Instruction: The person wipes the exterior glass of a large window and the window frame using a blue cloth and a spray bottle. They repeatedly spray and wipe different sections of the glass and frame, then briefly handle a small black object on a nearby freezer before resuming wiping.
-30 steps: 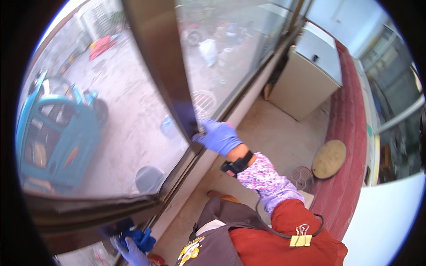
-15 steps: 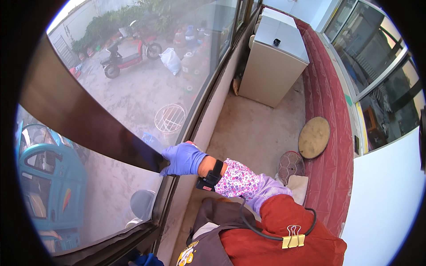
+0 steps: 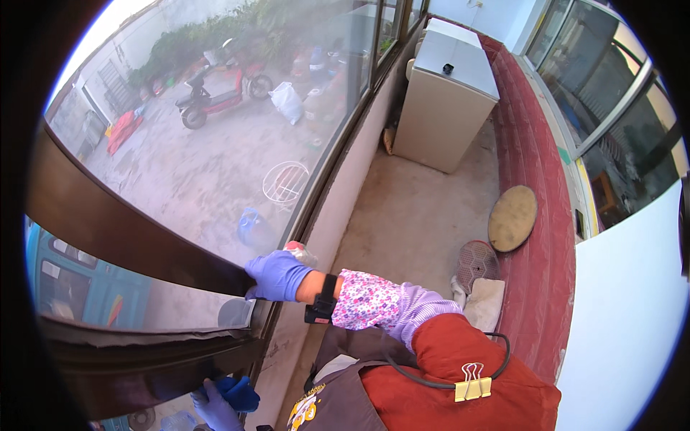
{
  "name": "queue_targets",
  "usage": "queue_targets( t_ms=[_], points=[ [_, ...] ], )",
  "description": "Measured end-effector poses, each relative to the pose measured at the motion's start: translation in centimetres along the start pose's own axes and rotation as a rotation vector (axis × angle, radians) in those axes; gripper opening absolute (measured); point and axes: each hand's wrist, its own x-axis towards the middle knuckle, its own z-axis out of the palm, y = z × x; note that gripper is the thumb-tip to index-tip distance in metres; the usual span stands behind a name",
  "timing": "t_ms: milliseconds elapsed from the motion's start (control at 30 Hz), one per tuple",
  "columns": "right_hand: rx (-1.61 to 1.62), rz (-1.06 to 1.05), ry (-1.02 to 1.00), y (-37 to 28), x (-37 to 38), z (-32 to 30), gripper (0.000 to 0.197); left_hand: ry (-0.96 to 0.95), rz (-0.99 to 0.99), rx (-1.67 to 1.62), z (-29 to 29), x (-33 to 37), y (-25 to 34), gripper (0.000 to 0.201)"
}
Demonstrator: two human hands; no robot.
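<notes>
My right hand (image 3: 277, 276), in a purple glove, has its fingers closed round the end of a wide dark brown window frame bar (image 3: 154, 226). Just beyond it shows a see-through thing with a red top (image 3: 298, 250); whether the hand holds it, I cannot tell. At the lower left, my left hand (image 3: 217, 406), also gloved in purple, is closed on a dark blue object (image 3: 238, 394), its kind unclear and partly cut off. This hand is beside a second dark frame bar (image 3: 158, 366). A black band (image 3: 325, 298) circles my right wrist.
A beige chest-like cabinet (image 3: 447, 108) stands farther along. Red tiling (image 3: 521, 302) runs along the right, with a round board (image 3: 512, 218) leaning there and a perforated mat (image 3: 478, 264) below. Behind the glass are a red scooter (image 3: 215, 100) and a blue vehicle (image 3: 68, 276).
The two frame bars now appear closer together, and my right hand has shifted left and down with the upper bar. My left hand has come into view with the blue object.
</notes>
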Motion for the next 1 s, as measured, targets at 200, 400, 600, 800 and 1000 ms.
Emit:
queue_targets(
  t_ms=[200, 400, 600, 800, 1000],
  points=[
    [0.026, 0.013, 0.005, -4.2, -1.4, 3.1, 0.04, 0.112, 0.157, 0.119, 0.5, -0.1, 0.7, 0.035],
    [0.033, 0.021, -0.041, -7.2, -2.2, 5.0, 0.038, 0.073, 0.263, 0.156, 1.1, 1.5, -1.1, 0.044],
    [0.006, 0.066, -0.026, -9.4, -2.6, 7.7, 0.036, 0.036, 0.272, 0.233, 1.8, 2.5, -1.8, 0.051],
    [0.042, 0.096, -0.077, -9.3, -2.0, 8.8, 0.04, -0.035, 0.216, 0.056, 1.8, 2.6, -1.6, 0.057],
    [0.085, 0.074, -0.252, -7.5, -6.5, 7.8, 0.057, 0.038, 0.261, 0.167, 1.5, 3.0, -1.8, 0.059]
  ],
)
